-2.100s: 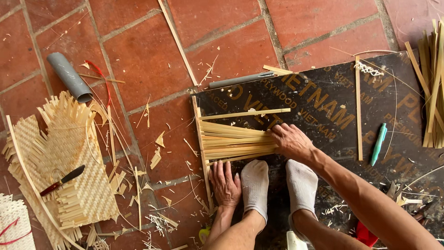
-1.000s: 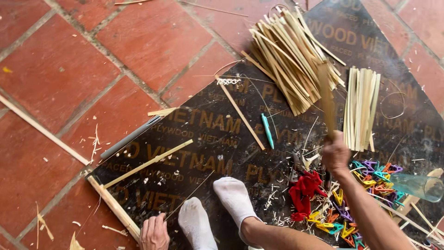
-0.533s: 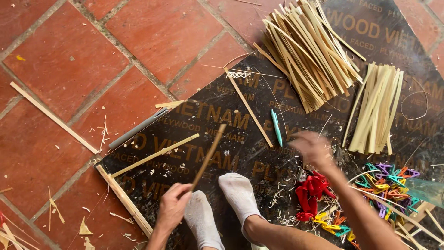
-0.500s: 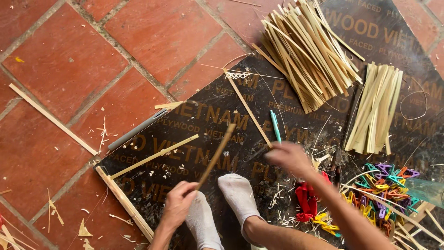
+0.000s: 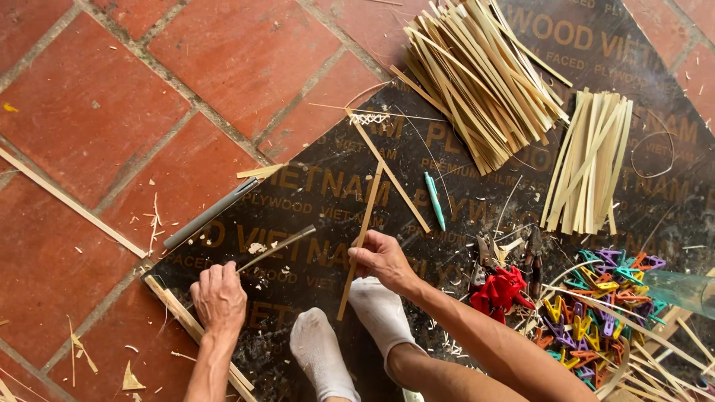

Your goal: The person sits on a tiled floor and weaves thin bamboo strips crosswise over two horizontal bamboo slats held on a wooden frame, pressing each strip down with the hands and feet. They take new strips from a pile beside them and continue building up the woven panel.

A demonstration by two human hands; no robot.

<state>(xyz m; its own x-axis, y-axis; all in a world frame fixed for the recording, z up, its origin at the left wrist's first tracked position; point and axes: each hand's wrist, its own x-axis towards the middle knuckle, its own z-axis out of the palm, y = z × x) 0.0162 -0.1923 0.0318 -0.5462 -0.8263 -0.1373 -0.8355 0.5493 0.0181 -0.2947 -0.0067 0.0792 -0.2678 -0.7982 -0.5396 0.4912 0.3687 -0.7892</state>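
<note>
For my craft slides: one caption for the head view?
Right hand holds a bamboo strip over dark plywood; left hand grips a thin blade.

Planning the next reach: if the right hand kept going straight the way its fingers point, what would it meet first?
The right hand, pinching a bamboo strip, points left. The thin strip in the left hand likely comes first, then the grey tube; heights are unclear.

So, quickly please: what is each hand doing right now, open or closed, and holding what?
Left hand: closed on a thin slat.
Right hand: closed, fingers pinching a long bamboo strip.
</note>
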